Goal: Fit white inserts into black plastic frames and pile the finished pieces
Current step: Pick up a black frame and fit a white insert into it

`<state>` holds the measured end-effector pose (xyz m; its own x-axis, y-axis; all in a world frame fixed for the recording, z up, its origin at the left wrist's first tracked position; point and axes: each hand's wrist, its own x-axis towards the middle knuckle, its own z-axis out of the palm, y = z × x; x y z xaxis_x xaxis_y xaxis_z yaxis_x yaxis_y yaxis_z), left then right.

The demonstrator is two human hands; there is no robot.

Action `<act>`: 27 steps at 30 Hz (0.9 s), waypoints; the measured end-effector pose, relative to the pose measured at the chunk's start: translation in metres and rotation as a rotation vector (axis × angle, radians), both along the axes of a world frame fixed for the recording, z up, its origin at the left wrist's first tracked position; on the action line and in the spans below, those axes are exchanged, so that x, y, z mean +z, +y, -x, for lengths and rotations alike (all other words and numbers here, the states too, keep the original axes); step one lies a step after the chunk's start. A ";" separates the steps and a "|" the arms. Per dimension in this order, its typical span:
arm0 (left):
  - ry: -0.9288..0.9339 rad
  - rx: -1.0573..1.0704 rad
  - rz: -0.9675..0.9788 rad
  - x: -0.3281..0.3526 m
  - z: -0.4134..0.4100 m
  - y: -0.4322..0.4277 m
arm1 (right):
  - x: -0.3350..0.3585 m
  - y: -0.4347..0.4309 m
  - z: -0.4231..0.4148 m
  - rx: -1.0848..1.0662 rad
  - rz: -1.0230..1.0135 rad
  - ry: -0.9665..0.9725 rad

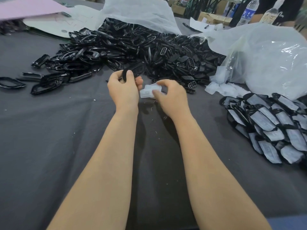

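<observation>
My left hand (123,87) grasps a black plastic frame (132,71) (above the grey cloth (49,130)); my right hand (169,95) pinches a white insert (147,92) just beside it; finished pieces (269,127) far right.

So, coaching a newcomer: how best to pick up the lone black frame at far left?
Probably from above: pinch the near long rail of the black frame, one finger through its open middle. It lies flat, apart from the heap, so that thin rim is the grip.
</observation>
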<state>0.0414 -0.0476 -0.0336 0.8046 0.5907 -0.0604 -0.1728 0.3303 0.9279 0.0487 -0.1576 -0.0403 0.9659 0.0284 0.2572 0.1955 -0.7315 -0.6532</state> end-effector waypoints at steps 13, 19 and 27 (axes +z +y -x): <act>0.022 0.029 0.095 0.000 0.000 -0.001 | 0.002 0.000 0.002 -0.056 -0.300 -0.051; 0.006 -0.036 -0.008 -0.002 0.001 -0.005 | 0.011 -0.008 0.000 -0.028 -0.849 0.106; -0.009 -0.081 -0.105 -0.002 0.002 -0.008 | 0.012 -0.010 -0.003 -0.154 -0.904 0.034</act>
<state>0.0395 -0.0552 -0.0357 0.8503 0.5262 0.0058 -0.1577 0.2444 0.9568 0.0519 -0.1675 -0.0279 0.9499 -0.2992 0.0907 0.1088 0.0446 -0.9931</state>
